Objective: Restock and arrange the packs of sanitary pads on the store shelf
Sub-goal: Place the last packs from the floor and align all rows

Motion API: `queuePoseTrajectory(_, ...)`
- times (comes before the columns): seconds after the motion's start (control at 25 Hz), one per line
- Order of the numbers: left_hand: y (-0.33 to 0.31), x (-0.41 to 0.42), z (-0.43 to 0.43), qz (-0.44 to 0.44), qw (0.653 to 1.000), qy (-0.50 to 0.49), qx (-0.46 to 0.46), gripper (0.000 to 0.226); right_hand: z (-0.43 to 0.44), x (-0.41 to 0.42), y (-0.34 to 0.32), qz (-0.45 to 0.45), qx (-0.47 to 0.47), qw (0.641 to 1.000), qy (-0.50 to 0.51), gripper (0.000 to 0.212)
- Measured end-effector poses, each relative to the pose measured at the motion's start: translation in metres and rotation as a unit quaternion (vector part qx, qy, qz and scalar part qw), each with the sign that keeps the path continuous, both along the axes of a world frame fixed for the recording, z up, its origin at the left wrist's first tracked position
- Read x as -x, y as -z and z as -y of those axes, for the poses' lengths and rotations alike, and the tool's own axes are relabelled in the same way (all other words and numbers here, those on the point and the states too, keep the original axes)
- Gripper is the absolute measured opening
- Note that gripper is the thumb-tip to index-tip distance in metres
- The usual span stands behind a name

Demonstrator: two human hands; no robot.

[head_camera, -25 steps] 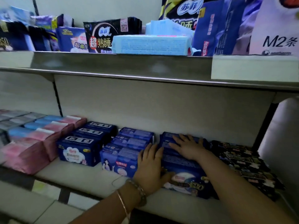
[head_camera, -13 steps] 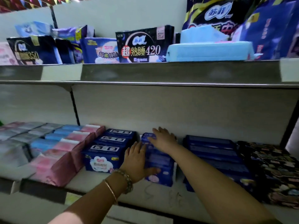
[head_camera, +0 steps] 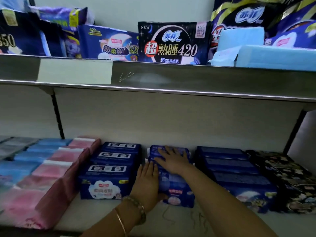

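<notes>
Both grips have left the dark row [head_camera: 230, 171] for the blue row [head_camera: 172, 185] beside it on the lower shelf [head_camera: 102, 212]. The left grip [head_camera: 147, 183] lies straight-fingered against that row's left side, thumb at the front pack. The right grip [head_camera: 172, 159] rests flat and spread on top, holding nothing. A navy row [head_camera: 109, 170] stands just to the left. On the upper shelf [head_camera: 188, 79] a black pack [head_camera: 172, 43] reads "NEW", "苏菲", "超熟睡420" and "42cm". A far-left pack [head_camera: 10, 41] shows "350".

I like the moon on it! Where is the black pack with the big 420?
In the head view, the black pack stands on the upper shelf, centre, between a blue pack to its left and light blue packs to its right.
</notes>
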State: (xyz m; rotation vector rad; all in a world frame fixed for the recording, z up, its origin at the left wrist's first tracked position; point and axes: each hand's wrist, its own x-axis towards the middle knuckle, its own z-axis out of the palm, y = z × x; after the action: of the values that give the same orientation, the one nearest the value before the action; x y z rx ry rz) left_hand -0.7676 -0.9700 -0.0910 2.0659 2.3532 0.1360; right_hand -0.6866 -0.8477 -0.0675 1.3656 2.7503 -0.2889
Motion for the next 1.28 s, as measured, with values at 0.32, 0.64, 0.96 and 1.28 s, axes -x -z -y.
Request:
queuePoseTrajectory(0.32,0.004,-0.014,-0.008,0.023,0.999,0.022,-0.01,0.102,-0.01,-0.018,0.003,-0.006,-0.008,1.0,-0.003,0.063)
queuePoseTrajectory(0.64,0.002,-0.018,-0.009,-0.007,1.0,0.009,-0.01,0.097,-0.017,-0.017,0.008,0.006,-0.009,1.0,-0.017,0.064)
queuePoseTrajectory(0.96,0.006,-0.018,-0.017,0.004,0.999,-0.007,-0.041,0.094,-0.027,-0.013,0.01,-0.003,-0.026,1.0,-0.013,0.063)
queuePoseTrajectory(1.28,-0.006,-0.013,-0.008,0.048,0.997,0.044,-0.037,0.104,-0.024,-0.015,0.006,0.005,-0.033,0.999,-0.007,0.061)
